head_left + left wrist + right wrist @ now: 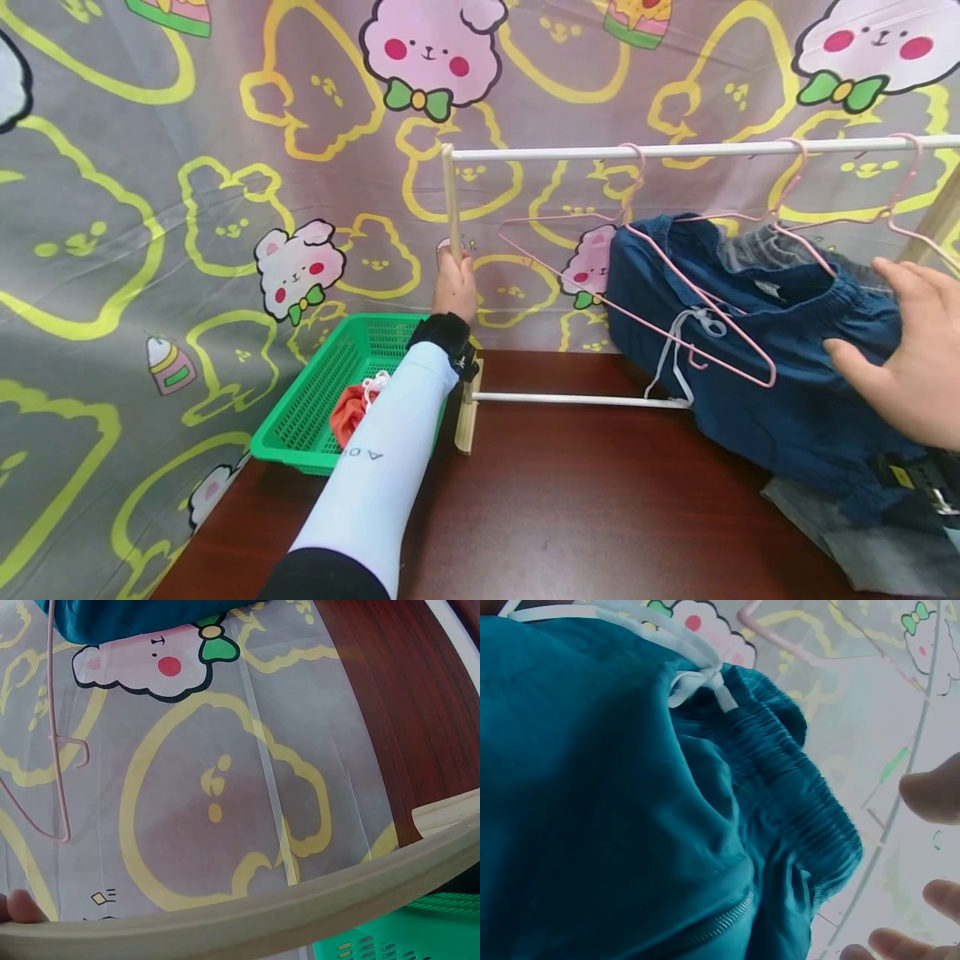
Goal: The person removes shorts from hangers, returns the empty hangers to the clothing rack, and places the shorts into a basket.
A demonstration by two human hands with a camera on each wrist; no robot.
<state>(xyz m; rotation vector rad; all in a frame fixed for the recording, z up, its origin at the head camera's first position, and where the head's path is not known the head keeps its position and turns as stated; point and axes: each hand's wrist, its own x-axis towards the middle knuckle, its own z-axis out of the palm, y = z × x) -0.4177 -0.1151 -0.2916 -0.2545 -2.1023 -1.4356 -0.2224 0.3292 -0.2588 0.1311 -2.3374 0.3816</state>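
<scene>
My left hand (455, 287) grips the wooden post (452, 200) at the left end of a clothes rack; in the left wrist view the post crosses the bottom, fingertips at its left end. At the right, my right hand (915, 358) has its fingers spread beside blue shorts (787, 408) with a white drawstring. In the right wrist view, thumb and fingertips (941, 900) stand apart from the elastic waistband (802, 810), holding nothing. The shorts hang tilted on the rack among pink hangers (642, 171).
A green basket (300, 458) left of the rack contains a red-orange garment (347, 414) with a white cord. Grey garments (832, 533) show behind and below the shorts. The rack's white top rail (540, 155) and lower bar (555, 399) run above the dark wooden table (570, 517).
</scene>
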